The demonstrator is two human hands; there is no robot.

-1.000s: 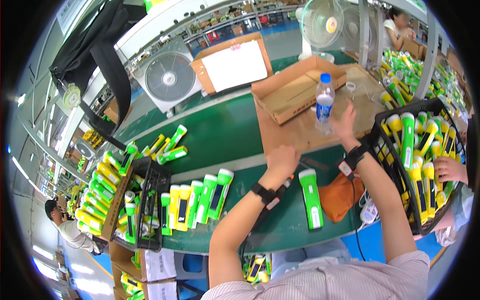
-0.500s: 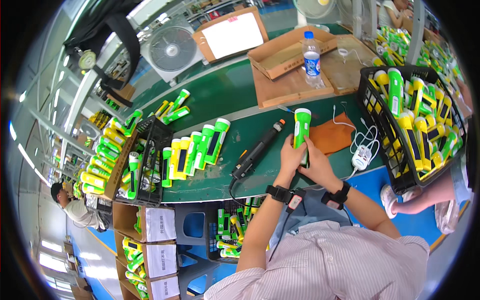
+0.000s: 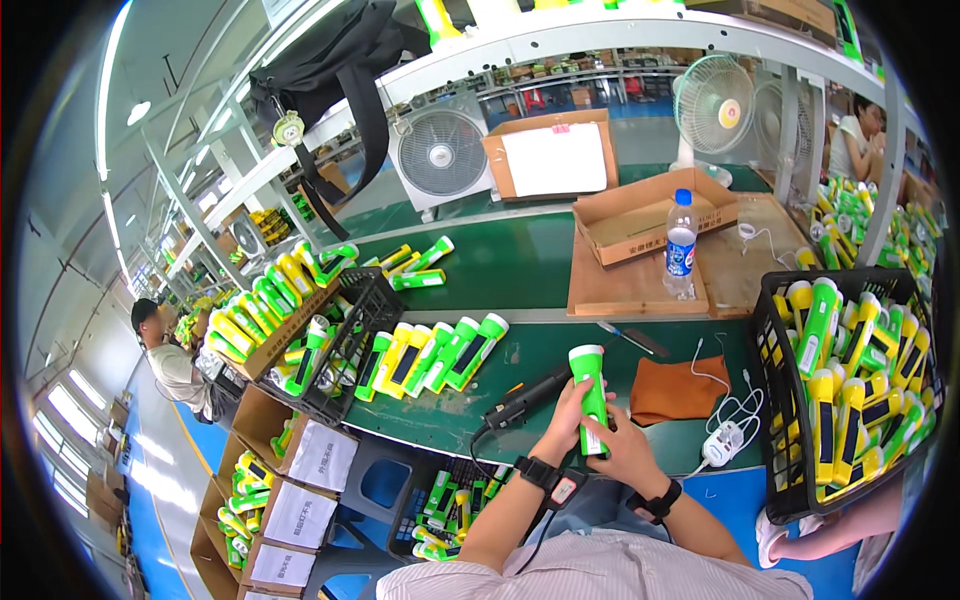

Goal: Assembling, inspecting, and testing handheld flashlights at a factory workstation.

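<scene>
A green and white flashlight (image 3: 592,388) is held over the near edge of the green bench, its wide white head pointing away from me. My left hand (image 3: 566,420) is closed around its left side. My right hand (image 3: 624,452) grips the tail end, with the thumb on the body. Just left of the flashlight lies a black electric screwdriver (image 3: 520,402), its tip hidden behind the flashlight and left hand. An orange-brown cloth (image 3: 668,392) rests to the right. Farther left stands a slanted row of green and yellow flashlights (image 3: 428,358).
Black crates of flashlights stand at the right (image 3: 768,400) and left (image 3: 362,345). A white charger (image 3: 722,443) with looped cable lies by the right crate. Behind are a bottle (image 3: 681,245) and a cardboard tray (image 3: 640,235). Labelled boxes (image 3: 300,512) are below left.
My view has tilted up, showing more of the room. Both hands have drawn the flashlight nearer to me, and it now overlaps the screwdriver's tip. Its tail leans slightly to the right.
</scene>
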